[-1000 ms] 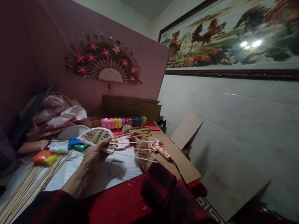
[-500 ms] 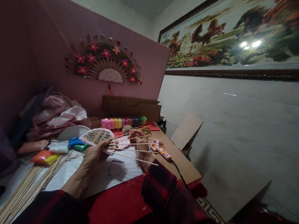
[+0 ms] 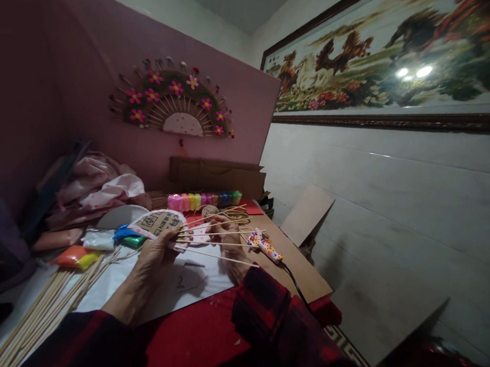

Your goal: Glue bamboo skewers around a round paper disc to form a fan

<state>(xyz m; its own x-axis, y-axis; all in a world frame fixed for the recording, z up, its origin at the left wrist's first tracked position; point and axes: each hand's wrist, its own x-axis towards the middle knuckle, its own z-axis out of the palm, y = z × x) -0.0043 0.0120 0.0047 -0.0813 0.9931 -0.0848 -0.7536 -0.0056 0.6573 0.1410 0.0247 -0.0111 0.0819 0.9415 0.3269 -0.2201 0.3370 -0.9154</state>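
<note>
My left hand (image 3: pixel 154 255) is closed on the edge of a half-round cardboard piece (image 3: pixel 155 225) with a white fabric rim and dark printing. Several thin wooden sticks (image 3: pixel 221 255) fan out from it to the right. Behind and among these sticks is my right hand (image 3: pixel 232 250), its fingertips pinched on one of them near the cardboard; the sticks partly hide the fingers. A second piece, covered in pink-dotted fabric (image 3: pixel 202 233), lies just beyond. To the right of my right hand rests a patterned glue gun (image 3: pixel 268 248) with a black cord.
Loose wooden sticks (image 3: pixel 38 314) lie at the left on white paper (image 3: pixel 112 286). Behind them are coloured clay packets (image 3: pixel 78 257) and crumpled pink fabric (image 3: pixel 102 182). Farther back stand a row of bright clay packs (image 3: pixel 197 201) and a twine ball (image 3: pixel 209 210). A decorated fan (image 3: pixel 182 124) hangs on the pink panel.
My right hand's fingers have shifted slightly left and down along the sticks, closer to the cardboard piece. My left hand holds the piece in nearly the same place.
</note>
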